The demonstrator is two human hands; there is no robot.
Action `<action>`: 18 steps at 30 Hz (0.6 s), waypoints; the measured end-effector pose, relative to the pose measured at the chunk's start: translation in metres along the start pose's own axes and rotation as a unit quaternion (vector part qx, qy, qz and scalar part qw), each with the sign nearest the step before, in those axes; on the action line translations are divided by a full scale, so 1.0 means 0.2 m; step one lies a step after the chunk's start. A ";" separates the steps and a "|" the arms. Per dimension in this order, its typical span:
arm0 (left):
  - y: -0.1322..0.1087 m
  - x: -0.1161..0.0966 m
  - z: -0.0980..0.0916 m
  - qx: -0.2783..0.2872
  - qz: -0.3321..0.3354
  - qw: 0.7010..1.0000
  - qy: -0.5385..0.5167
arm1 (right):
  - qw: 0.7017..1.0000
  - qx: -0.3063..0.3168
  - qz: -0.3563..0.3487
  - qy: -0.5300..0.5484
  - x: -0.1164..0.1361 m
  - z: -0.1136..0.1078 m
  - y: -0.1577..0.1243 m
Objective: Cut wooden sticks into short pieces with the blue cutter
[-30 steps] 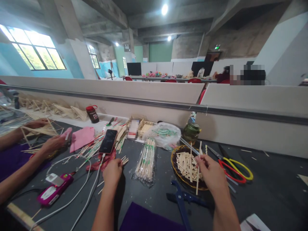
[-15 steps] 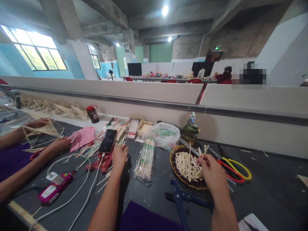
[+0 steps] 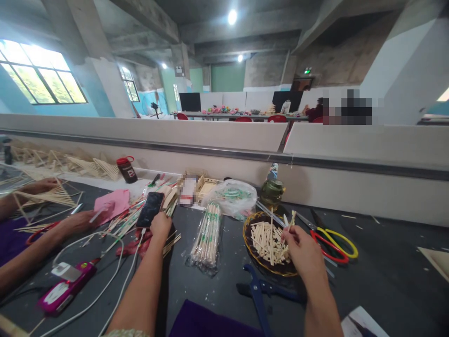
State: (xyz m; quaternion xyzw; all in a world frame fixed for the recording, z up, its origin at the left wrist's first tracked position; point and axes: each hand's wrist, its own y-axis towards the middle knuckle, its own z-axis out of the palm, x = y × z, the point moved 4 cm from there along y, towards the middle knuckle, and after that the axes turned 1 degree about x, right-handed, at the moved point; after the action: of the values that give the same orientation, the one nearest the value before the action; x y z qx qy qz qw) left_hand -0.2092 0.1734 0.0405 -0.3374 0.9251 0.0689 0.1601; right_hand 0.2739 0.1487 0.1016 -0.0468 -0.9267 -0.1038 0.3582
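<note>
My right hand (image 3: 301, 250) is closed in a pinch on a short wooden stick (image 3: 293, 218) whose end pokes up above the fingers. It hovers at the right rim of a round dark basket (image 3: 247, 243) heaped with short cut sticks (image 3: 261, 238). A small white pointed tip (image 3: 285, 220) shows beside the fingers. My left hand (image 3: 161, 228) has its fingers curled by loose wooden sticks (image 3: 171, 205), right of a black phone (image 3: 150, 209); what it grips is hidden. Between my hands lies a plastic-wrapped bundle of sticks (image 3: 207, 236).
Blue-handled cutters (image 3: 257, 292) lie before the basket; red and yellow scissors (image 3: 336, 245) lie right of it. A green jar (image 3: 272, 193) stands behind. At left, another person's hand (image 3: 82, 222) is near a stick frame (image 3: 52, 199). White cables run from a purple power strip (image 3: 66, 290).
My left hand has moved left and back toward the phone and loose sticks. The right hand keeps its pinch at the basket. The whole view has shifted slightly.
</note>
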 end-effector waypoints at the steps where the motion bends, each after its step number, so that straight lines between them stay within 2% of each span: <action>1: 0.00 0.01 -0.02 0.001 0.003 1.000 -0.012 | 1.000 0.002 0.003 0.004 0.00 0.00 0.00; 4: -0.05 0.05 -0.06 0.012 0.025 0.998 -0.063 | 1.000 0.008 0.010 0.011 0.01 0.00 0.00; 8: -0.24 0.05 -0.09 0.029 0.045 0.984 -0.172 | 1.000 -0.001 0.011 0.005 0.01 0.00 0.00; 9: -0.30 0.03 -0.10 0.055 0.045 0.954 -0.291 | 1.000 -0.004 0.008 0.007 0.01 0.01 0.00; 11: -0.41 -0.04 -0.09 0.129 0.032 0.859 -0.494 | 1.000 -0.007 -0.004 0.011 0.02 0.01 -0.01; 12: -0.46 -0.09 -0.09 0.166 0.020 0.819 -0.550 | 1.000 -0.007 -0.011 0.014 0.03 0.01 -0.01; 14: -0.55 -0.19 -0.09 0.209 0.010 0.758 -0.618 | 0.999 -0.008 -0.020 0.026 0.03 0.01 -0.01; 16: -0.61 -0.28 -0.09 0.219 0.016 0.723 -0.656 | 0.998 -0.008 -0.023 0.051 0.03 0.01 -0.01; 18: -0.65 -0.37 -0.09 0.213 0.024 0.710 -0.671 | 0.997 -0.007 -0.022 0.079 0.02 0.01 -0.01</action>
State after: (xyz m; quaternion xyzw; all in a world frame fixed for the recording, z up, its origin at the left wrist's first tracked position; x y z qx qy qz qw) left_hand -0.0764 0.1135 0.0808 -0.1367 0.5722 0.0826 0.8045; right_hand 0.2688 0.1481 0.1028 -0.0204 -0.8958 -0.1211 0.4272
